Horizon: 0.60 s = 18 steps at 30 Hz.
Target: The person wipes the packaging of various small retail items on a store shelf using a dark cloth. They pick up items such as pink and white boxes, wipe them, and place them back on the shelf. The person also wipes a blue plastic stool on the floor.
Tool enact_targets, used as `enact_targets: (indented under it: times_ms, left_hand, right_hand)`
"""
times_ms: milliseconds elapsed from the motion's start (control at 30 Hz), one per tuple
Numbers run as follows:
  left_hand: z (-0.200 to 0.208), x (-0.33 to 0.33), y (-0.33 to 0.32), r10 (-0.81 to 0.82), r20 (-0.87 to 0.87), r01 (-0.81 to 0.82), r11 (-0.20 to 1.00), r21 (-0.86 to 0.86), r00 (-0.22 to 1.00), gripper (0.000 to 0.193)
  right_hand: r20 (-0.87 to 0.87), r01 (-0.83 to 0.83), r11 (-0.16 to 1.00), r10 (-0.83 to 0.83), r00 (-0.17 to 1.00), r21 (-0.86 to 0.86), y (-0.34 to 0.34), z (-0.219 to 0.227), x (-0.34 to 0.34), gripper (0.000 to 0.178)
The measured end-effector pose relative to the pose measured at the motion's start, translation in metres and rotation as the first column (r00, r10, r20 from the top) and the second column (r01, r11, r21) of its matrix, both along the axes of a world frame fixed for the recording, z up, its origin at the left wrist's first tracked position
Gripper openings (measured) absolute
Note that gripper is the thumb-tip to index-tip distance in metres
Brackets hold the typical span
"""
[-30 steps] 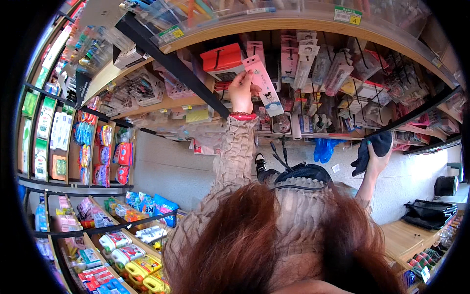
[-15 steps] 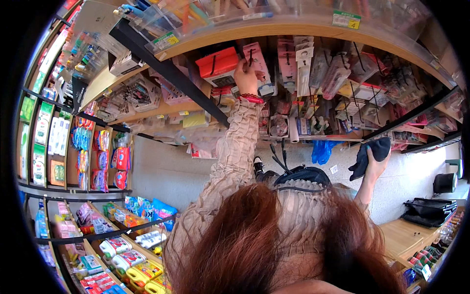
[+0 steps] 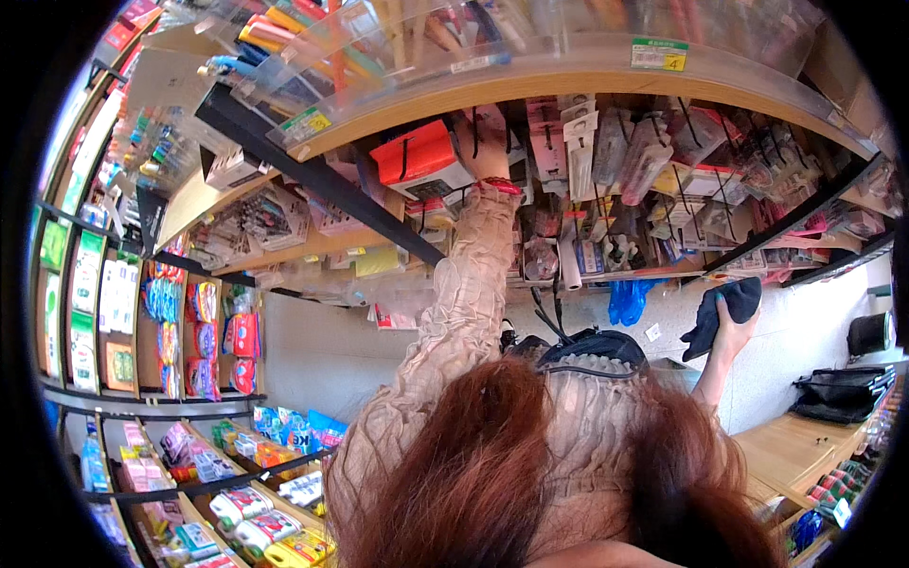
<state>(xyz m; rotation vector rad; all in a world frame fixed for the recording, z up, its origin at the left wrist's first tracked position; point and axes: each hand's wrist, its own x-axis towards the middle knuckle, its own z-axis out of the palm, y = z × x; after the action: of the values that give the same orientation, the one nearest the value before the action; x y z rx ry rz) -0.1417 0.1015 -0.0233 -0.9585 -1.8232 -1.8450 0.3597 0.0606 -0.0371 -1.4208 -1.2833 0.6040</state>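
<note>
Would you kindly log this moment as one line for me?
Left hand: by hanging pink packages, fingers unclear | right hand: holding black cloth | red box: left of left hand

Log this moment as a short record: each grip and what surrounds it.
Left grip: up among hanging packages; finger hold unclear
Left wrist: red bracelet
Beside left grip: red-topped box, to its left
Right grip: closed on a dark cloth-like item
Overhead: wooden shelf edge with clear front panel
</note>
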Motion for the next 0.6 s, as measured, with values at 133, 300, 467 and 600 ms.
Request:
enact_targets:
  times_ms: [133,300,467,600]
  left_hand:
    - [0.004,-0.009,0.032,-0.704,0.398,0.399,0.680,0.615,0.588,0.047]
    - [-0.003,-0.076,0.054,-0.584,0.221,0.567,0.812,0.140,0.781,0.053]
    - [0.003,-0.045,0.050,-0.279,0.043,0.282,0.950,-0.138,0.959,0.049]
    - [0.039,0.040,-0.007,0.006,-0.283,-0.056,0.984,-0.167,0.959,0.042]
  right_hand:
    - [0.011,0.082,0.996,-0.081,0.997,-0.047,-0.004,-0.003,0.006,0.070]
    - [0.048,0.106,0.992,-0.102,0.994,-0.068,-0.004,-0.010,-0.002,0.062]
    - [0.116,0.156,0.988,-0.153,0.981,-0.017,-0.012,0.001,-0.007,0.053]
    - [0.074,0.145,0.986,-0.139,0.988,-0.085,-0.006,-0.009,-0.004,0.062]
